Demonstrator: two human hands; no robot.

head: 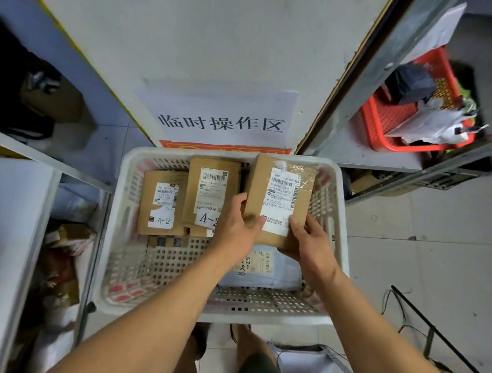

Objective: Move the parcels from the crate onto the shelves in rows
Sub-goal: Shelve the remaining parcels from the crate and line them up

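Both hands' grip (236, 227) (311, 242) holds one brown parcel (279, 201) above the crate (340, 225).

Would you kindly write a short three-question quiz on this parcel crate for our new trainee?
1. True or false: both hands hold the same cardboard parcel.
2. What marking is written on the parcel at the left of the white crate?
3. What lies beneath the held parcel: A) a pale poly mailer, B) a red basket, C) nothing?

Key
1. True: left hand and right hand grip its lower end.
2. A-2, on the left parcel.
3. A, the pale poly mailer.
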